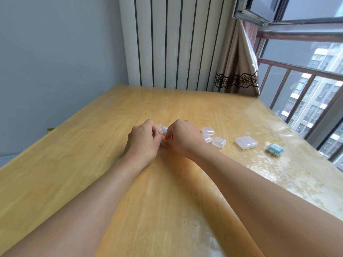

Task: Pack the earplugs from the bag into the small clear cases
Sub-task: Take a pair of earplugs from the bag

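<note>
- Roughly early-to-mid task, judging by the layout: one small case (275, 149) at right of frame already holds teal earplugs and looks closed; that one reads as done.
- Left to do: three small clear cases (208, 130) (207, 137) (219, 143) right of centre look empty, plus a larger flat clear case (246, 142) beside them, contents not visible.
- Current step: both hands meet at centre frame over something clear, partly hidden between them; cannot tell if it is the bag or a case (162, 130).
- Orange earplug (164, 138) shows as a small bright spot between the fingers, just above the wooden table (78, 145).
- Left hand (143, 139): fingers curled in, pinching the clear item from the left side.
- Right hand (182, 138): fingertips drawn together in a narrow pinch at the orange earplug.
- Earplug look: tiny, orange, soft-looking foam likely; mostly covered by fingers, shape not readable.
- Clear cases: squarish, rounded corners, translucent, lids seemingly down.
</note>
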Demonstrator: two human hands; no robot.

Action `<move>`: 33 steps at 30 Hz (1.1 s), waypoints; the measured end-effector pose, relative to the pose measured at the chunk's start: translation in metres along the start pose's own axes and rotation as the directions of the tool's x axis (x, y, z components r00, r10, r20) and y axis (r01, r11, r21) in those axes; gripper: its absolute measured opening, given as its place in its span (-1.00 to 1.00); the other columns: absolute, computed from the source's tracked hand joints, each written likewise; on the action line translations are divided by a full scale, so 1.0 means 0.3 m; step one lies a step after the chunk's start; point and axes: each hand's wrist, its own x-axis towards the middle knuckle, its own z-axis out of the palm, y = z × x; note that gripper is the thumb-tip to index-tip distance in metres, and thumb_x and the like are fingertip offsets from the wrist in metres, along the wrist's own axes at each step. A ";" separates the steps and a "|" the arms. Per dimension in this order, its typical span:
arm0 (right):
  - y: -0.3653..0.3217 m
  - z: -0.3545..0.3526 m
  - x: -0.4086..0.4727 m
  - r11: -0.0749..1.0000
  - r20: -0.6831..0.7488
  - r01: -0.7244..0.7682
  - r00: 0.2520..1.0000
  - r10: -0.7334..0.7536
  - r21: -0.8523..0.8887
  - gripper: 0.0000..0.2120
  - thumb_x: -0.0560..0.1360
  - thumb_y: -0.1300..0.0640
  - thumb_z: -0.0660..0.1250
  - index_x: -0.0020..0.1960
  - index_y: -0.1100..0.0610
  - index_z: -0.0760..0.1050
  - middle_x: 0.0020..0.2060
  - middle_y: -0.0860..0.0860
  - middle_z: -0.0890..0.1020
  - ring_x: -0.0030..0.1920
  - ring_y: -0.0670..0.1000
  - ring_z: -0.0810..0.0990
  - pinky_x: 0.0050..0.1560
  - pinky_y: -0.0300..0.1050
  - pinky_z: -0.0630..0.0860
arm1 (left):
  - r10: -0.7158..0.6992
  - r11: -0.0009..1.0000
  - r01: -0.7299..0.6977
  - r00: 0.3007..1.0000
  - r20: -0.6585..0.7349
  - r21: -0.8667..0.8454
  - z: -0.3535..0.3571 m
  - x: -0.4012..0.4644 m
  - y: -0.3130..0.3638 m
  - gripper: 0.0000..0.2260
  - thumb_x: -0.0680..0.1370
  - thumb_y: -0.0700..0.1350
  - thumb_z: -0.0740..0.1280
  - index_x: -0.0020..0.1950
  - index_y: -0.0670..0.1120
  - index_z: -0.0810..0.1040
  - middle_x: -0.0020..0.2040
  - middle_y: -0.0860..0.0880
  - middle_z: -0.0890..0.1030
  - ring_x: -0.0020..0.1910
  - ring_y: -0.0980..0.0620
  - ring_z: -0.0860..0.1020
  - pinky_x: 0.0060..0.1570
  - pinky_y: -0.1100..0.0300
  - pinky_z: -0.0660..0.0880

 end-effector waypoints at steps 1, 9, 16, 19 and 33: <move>0.001 -0.003 -0.002 1.000 0.008 0.011 1.000 -0.011 0.002 -0.84 0.50 0.08 0.44 -0.11 0.19 0.65 -0.21 0.08 0.65 -0.20 0.12 0.59 -0.37 -0.09 0.42 | -0.001 1.000 0.001 1.000 0.000 0.004 0.001 -0.003 0.000 -0.88 0.58 -0.05 0.33 -0.12 -0.06 0.55 -0.19 -0.02 0.67 -0.18 -0.09 0.62 -0.17 0.04 0.56; 0.065 -0.142 -0.090 0.867 -0.028 0.020 1.000 -0.007 0.498 -0.83 0.42 0.15 0.57 -0.10 0.24 0.68 -0.37 -0.04 0.64 -0.42 -0.19 0.54 -0.35 -0.31 0.42 | -0.015 0.998 0.015 1.000 0.001 -0.055 0.003 -0.022 0.016 -0.89 0.52 0.00 0.40 -0.14 -0.01 0.56 -0.18 0.05 0.68 -0.17 0.02 0.66 -0.12 0.03 0.62; 0.196 -0.256 -0.280 0.950 -0.086 0.148 0.988 -0.129 0.275 -0.90 0.50 0.24 0.48 -0.04 0.08 0.71 -0.23 -0.16 0.72 -0.21 -0.15 0.64 -0.15 -0.30 0.56 | 0.161 0.983 -0.170 0.979 -0.126 -0.064 -0.017 -0.057 0.071 -0.77 0.41 0.04 0.46 -0.07 -0.04 0.53 -0.12 0.08 0.56 -0.05 0.02 0.52 -0.10 0.07 0.55; 0.245 -0.252 -0.364 0.945 -0.057 0.119 0.993 -0.107 0.303 -0.87 0.51 0.24 0.47 -0.03 0.04 0.72 -0.25 -0.23 0.69 -0.23 -0.14 0.62 -0.19 -0.42 0.47 | 0.313 0.914 -0.308 0.949 -0.023 -0.264 -0.028 -0.108 0.128 -0.75 0.36 0.10 0.40 -0.10 -0.03 0.57 -0.17 0.11 0.56 -0.19 0.09 0.50 -0.22 0.26 0.46; 0.274 -0.242 -0.374 0.934 -0.057 0.191 0.981 -0.183 0.302 -0.89 0.49 0.23 0.49 -0.01 0.07 0.71 -0.24 -0.10 0.69 -0.19 -0.10 0.63 -0.18 -0.32 0.53 | 0.288 0.788 0.006 0.881 0.377 -0.615 0.026 -0.177 0.186 -0.72 0.34 -0.17 0.62 0.01 -0.06 0.67 -0.15 -0.05 0.72 -0.26 0.07 0.63 -0.17 0.13 0.61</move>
